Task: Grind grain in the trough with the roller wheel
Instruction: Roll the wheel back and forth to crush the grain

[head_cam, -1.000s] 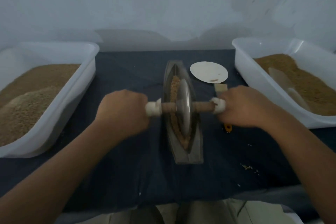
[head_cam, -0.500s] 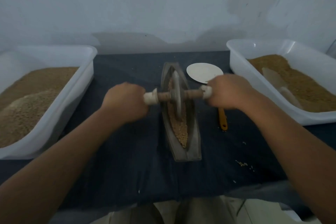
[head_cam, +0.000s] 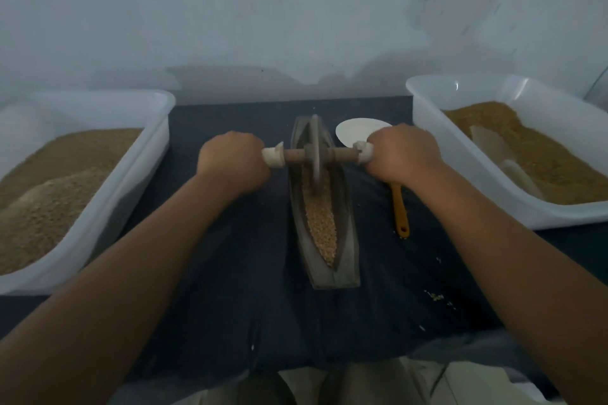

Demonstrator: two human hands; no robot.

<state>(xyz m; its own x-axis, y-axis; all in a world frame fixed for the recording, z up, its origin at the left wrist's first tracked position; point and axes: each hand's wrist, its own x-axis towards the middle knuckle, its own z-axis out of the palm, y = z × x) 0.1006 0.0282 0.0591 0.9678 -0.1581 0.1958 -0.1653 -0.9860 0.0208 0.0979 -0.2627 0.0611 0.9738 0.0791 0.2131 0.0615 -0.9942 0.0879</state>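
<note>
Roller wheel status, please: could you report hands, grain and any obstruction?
Left hand and right hand gripping axle ends. Roller wheel at trough's far end; grain exposed nearside. Nothing blocking.

One head-worn wide-angle view, looking forward and down from close above the work.

The camera faces 12 o'clock toward a pale wall, with the dark surface (head_cam: 230, 273) filling the middle. The trough (head_cam: 342, 223) runs straight along the 12-to-6 line at centre. Both forearms enter from 7 and 5 o'clock, and white tubs (head_cam: 108, 207) sit at 9 and 3. Edges bow slightly.
</note>
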